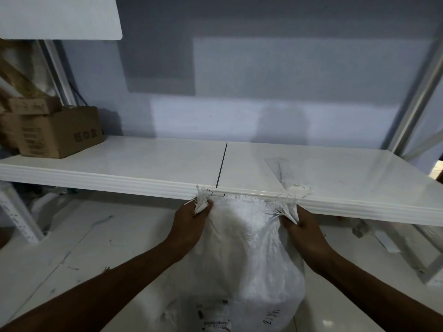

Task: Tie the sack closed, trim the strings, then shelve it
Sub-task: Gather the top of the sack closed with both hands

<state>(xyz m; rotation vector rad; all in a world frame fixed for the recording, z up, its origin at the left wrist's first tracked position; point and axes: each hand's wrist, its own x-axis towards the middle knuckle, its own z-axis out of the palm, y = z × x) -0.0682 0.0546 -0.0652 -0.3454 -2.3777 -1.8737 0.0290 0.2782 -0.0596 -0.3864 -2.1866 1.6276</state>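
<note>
A full white woven sack [251, 255] hangs in front of me, its top just under the front edge of the white shelf [143, 164]. My left hand [189, 224] grips the sack's top left corner, where a frayed tuft of white strings [201, 200] sticks up. My right hand [304, 233] grips the top right corner, with another frayed tuft [286, 209] beside the fingers. The sack's mouth runs flat between both hands, touching the shelf rim. Black print shows low on the sack.
A brown cardboard box [60, 133] sits at the shelf's far left, with another box [31, 105] stacked on it. A white metal upright [417, 97] rises at the right. A dark seam [221, 164] splits the shelf board. White crumbs [298, 187] lie near the front rim.
</note>
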